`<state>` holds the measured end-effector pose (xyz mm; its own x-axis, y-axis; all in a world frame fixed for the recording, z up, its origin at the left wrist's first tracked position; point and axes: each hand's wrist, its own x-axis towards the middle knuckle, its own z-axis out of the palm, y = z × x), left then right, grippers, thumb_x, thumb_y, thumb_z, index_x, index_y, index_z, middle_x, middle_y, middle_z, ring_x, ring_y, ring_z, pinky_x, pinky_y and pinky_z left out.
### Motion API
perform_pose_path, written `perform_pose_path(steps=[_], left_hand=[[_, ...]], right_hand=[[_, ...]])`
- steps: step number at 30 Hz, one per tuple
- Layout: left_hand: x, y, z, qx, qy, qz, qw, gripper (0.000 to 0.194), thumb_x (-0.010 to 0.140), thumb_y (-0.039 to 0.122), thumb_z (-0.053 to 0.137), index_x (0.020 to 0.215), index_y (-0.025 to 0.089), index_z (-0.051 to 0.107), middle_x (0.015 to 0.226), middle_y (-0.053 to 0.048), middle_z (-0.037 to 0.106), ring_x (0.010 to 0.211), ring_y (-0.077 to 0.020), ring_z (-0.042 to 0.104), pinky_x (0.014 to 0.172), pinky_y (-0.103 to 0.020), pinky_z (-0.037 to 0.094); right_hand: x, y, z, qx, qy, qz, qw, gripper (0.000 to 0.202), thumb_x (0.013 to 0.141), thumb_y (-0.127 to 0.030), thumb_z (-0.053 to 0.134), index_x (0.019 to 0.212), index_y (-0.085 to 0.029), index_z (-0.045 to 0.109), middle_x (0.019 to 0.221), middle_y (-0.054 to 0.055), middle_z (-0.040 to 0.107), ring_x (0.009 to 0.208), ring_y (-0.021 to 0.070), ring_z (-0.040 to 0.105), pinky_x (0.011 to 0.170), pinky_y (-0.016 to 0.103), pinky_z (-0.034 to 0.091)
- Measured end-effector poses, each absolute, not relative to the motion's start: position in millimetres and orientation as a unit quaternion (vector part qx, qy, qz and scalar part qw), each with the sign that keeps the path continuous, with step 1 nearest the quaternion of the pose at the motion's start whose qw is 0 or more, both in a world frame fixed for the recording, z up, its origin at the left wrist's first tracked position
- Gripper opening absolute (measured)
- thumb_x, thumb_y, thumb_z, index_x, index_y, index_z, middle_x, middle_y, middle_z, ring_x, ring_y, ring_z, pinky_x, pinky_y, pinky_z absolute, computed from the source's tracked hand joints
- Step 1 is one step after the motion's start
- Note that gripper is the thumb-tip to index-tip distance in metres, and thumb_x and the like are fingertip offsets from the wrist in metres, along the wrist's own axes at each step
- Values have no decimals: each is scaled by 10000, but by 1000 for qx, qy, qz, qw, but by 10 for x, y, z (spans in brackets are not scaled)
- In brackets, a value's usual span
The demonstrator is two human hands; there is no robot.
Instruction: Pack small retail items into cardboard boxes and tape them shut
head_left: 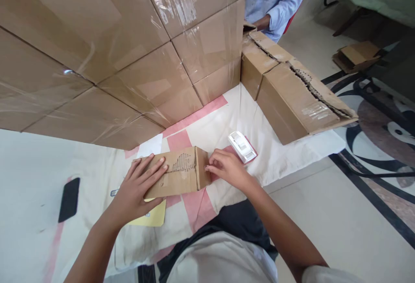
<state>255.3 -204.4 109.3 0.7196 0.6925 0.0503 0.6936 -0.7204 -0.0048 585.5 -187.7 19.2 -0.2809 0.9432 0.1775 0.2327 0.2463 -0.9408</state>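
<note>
Our left hand (142, 185) lies flat with fingers spread on the top of a small brown oblong cardboard box (181, 183), pressing rather than gripping it. Our right hand (227, 168) is at the box's right end, fingers curled and thumb drawn near the index finger; whether anything is pinched there, we cannot tell. The box sits on a cream cloth with pink bands (259, 120), directly in front of our body. Its top is scuffed, with a torn patch baring the ribbed corrugation — close by the tips of our left fingers.

Just beyond our right hand we have a white, rounded-edged oblong object (242, 146), reddish along its edge. A flat yellow card (152, 216) lies partly under our left hand, and a dark, round-cornered flat slab (69, 199) rests farther left.

Beyond the box, a tall wall of brown cardboard cartons under glossy clear tape (129, 36) blocks our view ahead. To the right stands a row of brown cardboard boxes with ragged, torn seams (282, 84); behind it we see a person in a light-blue long-sleeved shirt (285, 14). A smaller brown carton (356, 56) lies on the floor beyond.
</note>
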Motion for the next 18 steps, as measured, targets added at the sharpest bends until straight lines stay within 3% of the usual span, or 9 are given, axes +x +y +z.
perform_pose_path(steps=[5,15,18], left_hand=[[2558,-2054,1072,-922,-387,-29,5,904,848,459,692,1623,311,250,1595,-98,459,1522,-407,316,1216,-604,248],[2546,-2055,1056,-924,-381,-37,21,894,850,467,677,1621,285,263,1583,-103,475,1522,-399,319,1230,-598,236],[2548,-2054,1056,-924,-380,-38,19,879,855,474,672,1616,274,279,1579,-105,480,1520,-395,321,1237,-599,221]], right_hand=[[5625,-2061,124,-511,-523,466,498,282,866,-298,718,644,-207,570,590,-41,552,538,112,476,537,245,367],[5386,-2224,113,-545,-480,402,557,279,918,-305,655,665,-200,600,640,-16,596,582,121,519,570,259,414],[5354,-2317,69,-525,-473,416,572,195,923,-273,646,750,-194,687,714,16,693,640,143,616,605,266,490]])
